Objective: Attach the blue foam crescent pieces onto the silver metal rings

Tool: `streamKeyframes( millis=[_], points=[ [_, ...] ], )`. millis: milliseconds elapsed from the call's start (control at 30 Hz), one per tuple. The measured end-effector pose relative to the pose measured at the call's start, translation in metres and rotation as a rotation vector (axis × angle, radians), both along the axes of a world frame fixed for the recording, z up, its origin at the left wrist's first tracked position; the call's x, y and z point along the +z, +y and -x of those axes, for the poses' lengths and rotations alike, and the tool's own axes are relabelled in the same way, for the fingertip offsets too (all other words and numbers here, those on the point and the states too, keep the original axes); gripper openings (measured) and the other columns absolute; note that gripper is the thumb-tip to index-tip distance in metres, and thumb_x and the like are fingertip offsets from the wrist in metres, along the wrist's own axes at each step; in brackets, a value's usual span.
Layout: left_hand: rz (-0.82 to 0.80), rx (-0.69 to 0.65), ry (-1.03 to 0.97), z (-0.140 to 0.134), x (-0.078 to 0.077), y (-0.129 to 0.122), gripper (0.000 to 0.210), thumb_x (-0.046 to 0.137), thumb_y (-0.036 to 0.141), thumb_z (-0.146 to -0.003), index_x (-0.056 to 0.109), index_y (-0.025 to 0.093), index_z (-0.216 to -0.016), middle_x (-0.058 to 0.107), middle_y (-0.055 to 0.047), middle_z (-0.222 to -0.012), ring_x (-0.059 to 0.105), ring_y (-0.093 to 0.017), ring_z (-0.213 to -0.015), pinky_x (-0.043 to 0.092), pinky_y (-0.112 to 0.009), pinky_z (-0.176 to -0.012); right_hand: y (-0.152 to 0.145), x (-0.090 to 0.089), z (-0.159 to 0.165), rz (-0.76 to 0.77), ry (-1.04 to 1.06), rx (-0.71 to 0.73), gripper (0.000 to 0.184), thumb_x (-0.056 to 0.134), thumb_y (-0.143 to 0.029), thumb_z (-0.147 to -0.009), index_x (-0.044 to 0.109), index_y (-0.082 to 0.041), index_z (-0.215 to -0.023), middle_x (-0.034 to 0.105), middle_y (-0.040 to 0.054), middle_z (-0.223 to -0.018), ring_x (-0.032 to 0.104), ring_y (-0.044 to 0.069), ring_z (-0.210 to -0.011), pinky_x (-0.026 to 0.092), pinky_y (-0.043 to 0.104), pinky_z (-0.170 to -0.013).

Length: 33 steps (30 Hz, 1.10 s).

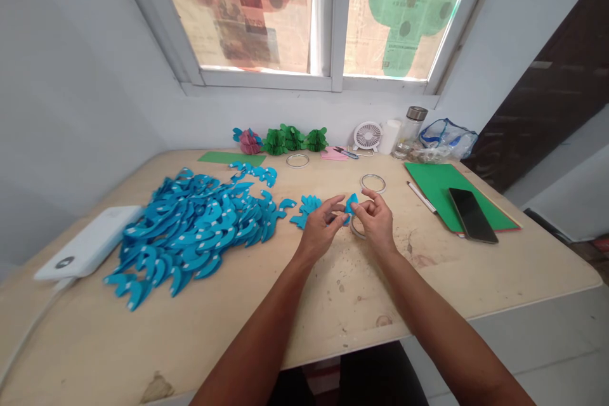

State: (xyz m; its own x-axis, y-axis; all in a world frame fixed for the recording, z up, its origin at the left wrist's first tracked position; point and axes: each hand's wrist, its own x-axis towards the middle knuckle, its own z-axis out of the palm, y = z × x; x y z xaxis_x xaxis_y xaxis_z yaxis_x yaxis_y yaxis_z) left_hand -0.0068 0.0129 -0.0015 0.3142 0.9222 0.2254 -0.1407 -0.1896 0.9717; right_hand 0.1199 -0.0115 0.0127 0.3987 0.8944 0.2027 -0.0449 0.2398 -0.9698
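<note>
Neat work prob. called for a light pinch & lined-up edges: R hand (pixel 375 220) gripped the small bright-blue paper piece (pixel 351 202) over the pale wooden desk (pixel 333 323), L hand (pixel 320 226) curled alongside (couldn't tell if pinching!). Piece looked thin, pointy up top, partly hidden.

Two bare arms reach up and in, the left arm (pixel 266 317) leaning right and the right arm (pixel 442 317) leaning left. The left hand (pixel 325 222) is curled, with its thumb poking out toward the other hand. The right hand (pixel 375 219) has its thumb and a finger pinched close, and another finger sticks up. The hands are near each other, with a small gap between them.
</note>
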Motion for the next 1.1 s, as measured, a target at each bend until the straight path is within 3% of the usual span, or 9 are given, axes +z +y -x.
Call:
streamKeyframes(
  millis=[233,400,567,833,1100],
  points=[
    [0.141,0.104,-0.133,0.0,0.008,-0.002,0.042,0.067,0.035,-0.069,0.062,0.015,-0.106,0.066,-0.002,-0.071,0.062,-0.014,-0.059,0.052,-0.032,-0.066,0.001,-0.003,0.001,-0.041,0.03,0.006,0.05,0.069,-0.035,-0.066,0.05,-0.017,-0.109,0.056,-0.0063,-0.058,0.05,0.009,-0.053,0.037,0.022,-0.053],
    [0.228,0.122,-0.203,0.0,0.008,0.0,0.046,0.07,0.037,-0.065,0.062,0.013,-0.104,0.064,-0.001,-0.064,0.062,-0.014,-0.055,0.05,-0.029,-0.059,0.002,-0.003,0.001,-0.043,0.026,0.003,0.055,0.069,-0.033,-0.067,0.047,-0.017,-0.115,0.055,-0.0071,-0.058,0.047,0.008,-0.051,0.035,0.021,-0.051],
    [0.251,0.111,-0.211,0.0,0.006,0.0,0.05,0.073,0.037,-0.063,0.061,0.014,-0.106,0.065,-0.002,-0.069,0.06,-0.012,-0.055,0.05,-0.028,-0.058,0.001,-0.003,0.002,-0.026,-0.021,0.0,0.057,0.068,-0.035,-0.067,0.046,-0.017,-0.116,0.054,-0.0069,-0.058,0.047,0.009,-0.05,0.035,0.022,-0.049],
    [0.221,0.015,-0.217,0.002,0.011,-0.002,0.048,0.075,0.031,-0.061,0.061,0.017,-0.105,0.066,-0.006,-0.089,0.063,-0.016,-0.077,0.053,-0.033,-0.07,0.0,-0.001,0.002,-0.005,-0.06,-0.026,0.057,0.066,-0.034,-0.068,0.046,-0.016,-0.117,0.051,-0.0081,-0.055,0.044,0.008,-0.047,0.034,0.021,-0.047],
    [0.174,0.01,-0.111,0.002,0.011,-0.002,0.052,0.075,0.033,-0.061,0.06,0.017,-0.109,0.065,-0.007,-0.095,0.062,-0.015,-0.075,0.051,-0.03,-0.069,-0.002,-0.001,0.004,-0.015,-0.131,0.004,0.056,0.064,-0.03,-0.068,0.045,-0.016,-0.119,0.052,-0.0083,-0.054,0.048,0.009,-0.048,0.038,0.021,-0.05]
  ],
)
